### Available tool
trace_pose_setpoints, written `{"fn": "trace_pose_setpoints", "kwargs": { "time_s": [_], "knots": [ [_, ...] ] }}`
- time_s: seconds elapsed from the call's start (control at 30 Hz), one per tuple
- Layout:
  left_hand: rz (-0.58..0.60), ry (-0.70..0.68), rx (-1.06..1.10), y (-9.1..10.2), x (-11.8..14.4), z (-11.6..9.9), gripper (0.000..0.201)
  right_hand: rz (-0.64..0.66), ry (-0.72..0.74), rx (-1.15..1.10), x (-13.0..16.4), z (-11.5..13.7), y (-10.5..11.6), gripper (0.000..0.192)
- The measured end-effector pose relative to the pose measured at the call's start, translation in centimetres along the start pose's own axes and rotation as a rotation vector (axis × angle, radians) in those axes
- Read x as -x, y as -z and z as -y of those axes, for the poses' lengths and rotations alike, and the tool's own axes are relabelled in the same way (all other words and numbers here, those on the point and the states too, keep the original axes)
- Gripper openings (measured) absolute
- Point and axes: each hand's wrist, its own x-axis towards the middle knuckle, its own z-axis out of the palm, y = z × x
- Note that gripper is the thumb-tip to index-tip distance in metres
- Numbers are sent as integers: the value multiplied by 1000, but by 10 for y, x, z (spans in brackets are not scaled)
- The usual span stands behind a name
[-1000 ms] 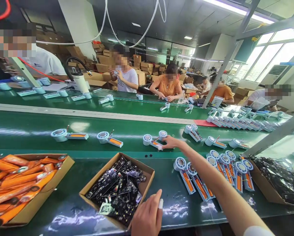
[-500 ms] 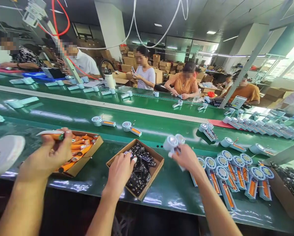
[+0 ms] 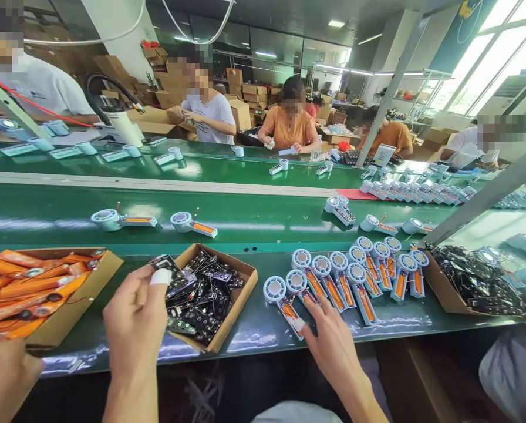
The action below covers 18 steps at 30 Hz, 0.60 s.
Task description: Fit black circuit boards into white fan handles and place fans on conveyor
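Circuit board [image 3: 168, 269] pinched in our left hand [image 3: 135, 320] above its box [image 3: 239, 294], while our right hand [image 3: 329, 346], fingers spread, steadies a fan unit [image 3: 285, 302] on the counter [image 3: 263, 323].

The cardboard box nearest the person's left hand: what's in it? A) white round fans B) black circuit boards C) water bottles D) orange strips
B: the left hand holds one black board over the box, which is heaped with black circuit boards.
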Motion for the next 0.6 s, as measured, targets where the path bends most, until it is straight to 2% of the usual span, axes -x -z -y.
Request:
{"fn": "trace_pose_setpoints", "kwargs": {
  "time_s": [0.1,0.2,0.3,0.37,0.43,0.53,0.6],
  "knots": [
    [212,80,176,-5,44,-24,37,-112,53,-117,6,-4,6,27],
    [458,178,320,-25,91,-29,39,-25,43,-141,-6,7,-7,20],
    [598,326,382,-47,128,-19,42,30,-27,-88,-22,20,-24,15],
    [632,356,386,-56,143,-12,42,28,4,-88,-28,24,-29,16],
    [651,346,359,-60,150,-7,40,29,115,-110,-28,25,-28,19],
    [659,331,274,-61,153,-2,43,54,325,-172,-25,21,-25,28],
    [652,339,245,-62,151,0,49,48,409,-268,-24,17,-27,33]
  ]
}}
